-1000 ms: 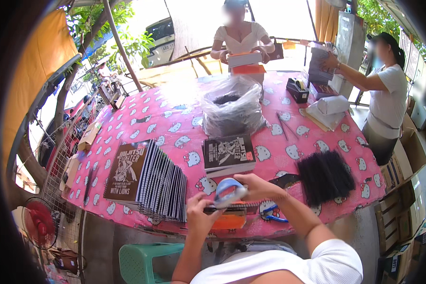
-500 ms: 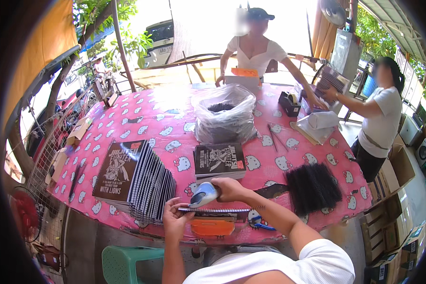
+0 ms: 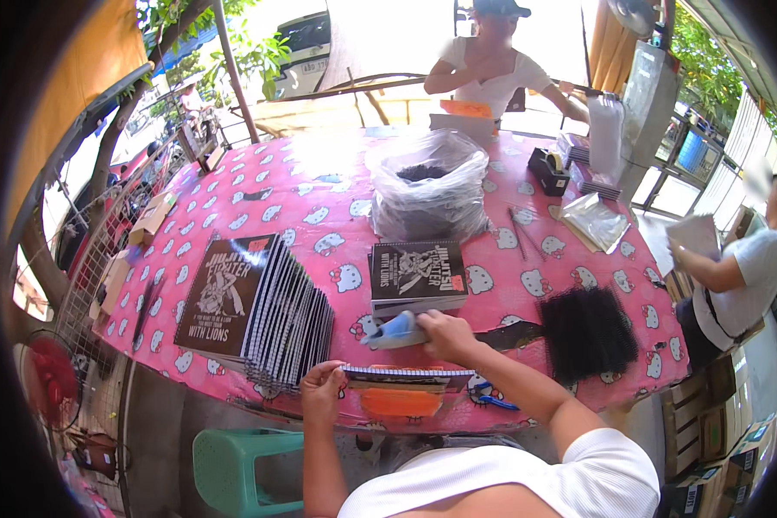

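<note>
Showing the seated person at the near edge of the desk (image 3: 259,194), which is covered in a pink cartoon-cat patterned cloth. The left hand (image 3: 319,393) pinches the near-left corner of a spiral-bound booklet (image 3: 406,377) lying flat at the desk's front edge, fingers curled over the corner, apparently to keep the booklet from sliding. The right hand (image 3: 445,335) is closed around a pale blue handheld tool (image 3: 397,331), its nose pointing left just above the booklet's coiled edge; the kind of tool cannot be told from here. An orange flat piece (image 3: 401,401) lies beneath the booklet, overhanging the desk's edge.

Stock is set within arm's reach: a fanned stack of black-covered bound booklets (image 3: 268,311) to the left, a smaller neat pile of the same black-covered booklets (image 3: 417,274) straight ahead, and a heap of black plastic binding combs (image 3: 589,332) to the right. A clear plastic bag holding dark material (image 3: 427,186) stands at mid-desk. A green plastic stool (image 3: 242,466) sits below the left side. Two other people work at the far end and the right side, each busy with papers.
</note>
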The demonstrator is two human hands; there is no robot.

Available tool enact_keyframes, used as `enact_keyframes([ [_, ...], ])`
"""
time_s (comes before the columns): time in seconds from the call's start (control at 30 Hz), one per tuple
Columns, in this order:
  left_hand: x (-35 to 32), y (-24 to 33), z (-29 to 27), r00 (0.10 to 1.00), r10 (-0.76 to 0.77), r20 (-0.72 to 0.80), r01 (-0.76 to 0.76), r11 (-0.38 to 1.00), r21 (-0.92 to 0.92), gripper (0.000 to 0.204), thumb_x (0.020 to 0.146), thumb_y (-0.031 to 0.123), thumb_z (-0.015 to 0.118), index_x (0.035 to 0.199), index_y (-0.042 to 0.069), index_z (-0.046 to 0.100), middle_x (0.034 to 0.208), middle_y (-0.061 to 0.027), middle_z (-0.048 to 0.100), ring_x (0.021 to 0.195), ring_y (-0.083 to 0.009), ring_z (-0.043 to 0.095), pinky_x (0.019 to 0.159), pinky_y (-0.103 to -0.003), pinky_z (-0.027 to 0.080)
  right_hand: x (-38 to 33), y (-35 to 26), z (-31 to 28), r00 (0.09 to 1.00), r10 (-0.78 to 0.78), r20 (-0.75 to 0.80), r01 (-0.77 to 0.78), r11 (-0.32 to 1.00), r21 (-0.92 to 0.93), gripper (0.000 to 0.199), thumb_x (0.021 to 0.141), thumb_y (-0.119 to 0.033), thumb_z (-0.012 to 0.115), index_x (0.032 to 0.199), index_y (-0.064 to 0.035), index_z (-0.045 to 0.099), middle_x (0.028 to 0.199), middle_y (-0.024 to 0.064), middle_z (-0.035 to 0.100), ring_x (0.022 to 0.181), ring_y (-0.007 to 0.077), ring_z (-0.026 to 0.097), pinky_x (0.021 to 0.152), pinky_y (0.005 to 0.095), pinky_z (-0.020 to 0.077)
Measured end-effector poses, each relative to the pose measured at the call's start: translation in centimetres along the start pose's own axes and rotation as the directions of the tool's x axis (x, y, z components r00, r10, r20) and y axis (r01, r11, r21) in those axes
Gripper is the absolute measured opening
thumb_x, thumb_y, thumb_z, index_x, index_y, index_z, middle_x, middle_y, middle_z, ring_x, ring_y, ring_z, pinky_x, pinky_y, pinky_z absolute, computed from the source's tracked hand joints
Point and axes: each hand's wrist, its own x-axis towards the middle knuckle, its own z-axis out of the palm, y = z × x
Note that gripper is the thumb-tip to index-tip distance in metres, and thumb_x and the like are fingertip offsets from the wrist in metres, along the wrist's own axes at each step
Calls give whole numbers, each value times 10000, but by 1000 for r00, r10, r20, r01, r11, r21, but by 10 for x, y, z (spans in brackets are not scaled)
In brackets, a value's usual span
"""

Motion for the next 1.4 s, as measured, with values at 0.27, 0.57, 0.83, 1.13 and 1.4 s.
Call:
enact_keyframes([
  [0.27,0,66,53,756,489,436,-613,762,207,243,651,-38,792,770,22,589,872,-129,664,897,-227,644,855,-376,497,-88,50,5,978,-16,-210,12,1000,-18,623,715,-345,729,1240,-77,524,1303,186,459,1197,356,454,1011,436,363],
  [0.57,-72,107,92,565,636,525,-812,320,488,206,704,-53,736,866,15,629,914,-125,683,816,-249,665,695,-345,539,-191,50,8,998,22,-51,-35,959,-282,608,809,-395,634,1283,-53,466,1327,180,433,1264,377,368,1037,511,259],
  [0.83,-63,-2,83,732,582,355,-665,492,562,243,661,-50,788,852,-21,640,946,-153,676,815,-186,663,625,-256,548,-167,-18,-46,998,60,-19,-46,897,441,375,750,-212,728,1057,-44,592,970,114,568,921,295,576,769,389,469],
  [1.13,-72,9,86,717,595,364,-678,472,564,278,621,-114,741,868,-20,654,956,-154,687,842,-237,664,699,-295,530,-135,-49,-49,982,-132,-134,176,897,406,423,717,-223,765,1045,-32,579,993,132,568,936,307,580,774,382,471],
  [1.4,-72,7,85,738,588,330,-658,518,547,276,612,-153,689,853,-23,654,943,-150,692,816,-235,664,691,-297,532,-135,-52,-55,973,-191,-132,227,902,367,356,775,-225,742,1021,-25,581,967,126,598,904,278,604,763,356,481],
])
